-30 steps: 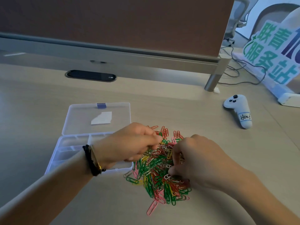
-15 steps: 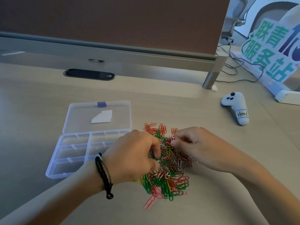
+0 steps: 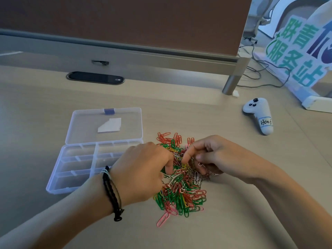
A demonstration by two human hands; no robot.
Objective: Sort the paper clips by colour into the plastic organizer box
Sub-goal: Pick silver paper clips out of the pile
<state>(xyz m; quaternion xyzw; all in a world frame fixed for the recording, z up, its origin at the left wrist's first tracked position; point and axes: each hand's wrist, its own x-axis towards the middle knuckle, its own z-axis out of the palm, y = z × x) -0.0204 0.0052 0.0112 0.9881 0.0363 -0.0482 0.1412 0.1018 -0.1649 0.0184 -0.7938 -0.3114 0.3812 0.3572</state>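
The heap of paper clips (image 3: 180,178), red, green, yellow, pink and silver, lay on the wooden desk (image 3: 233,221) just right of the clear plastic organizer box (image 3: 86,166), whose lid (image 3: 105,125) lay flat open behind it; the compartments in view held no clips; the left hand (image 3: 142,169) covered the box's near right corner, fingers curled down into the heap, though what they pinched could not be told; the right hand (image 3: 215,157) had its fingers bent over the heap's right edge, curled round a few silver clips; 1 pink clip (image 3: 162,219) lay apart at the near edge; a white controller (image 3: 259,116) sat well right, a brown partition (image 3: 125,24) closed the far side; bare desk lay left of the box.
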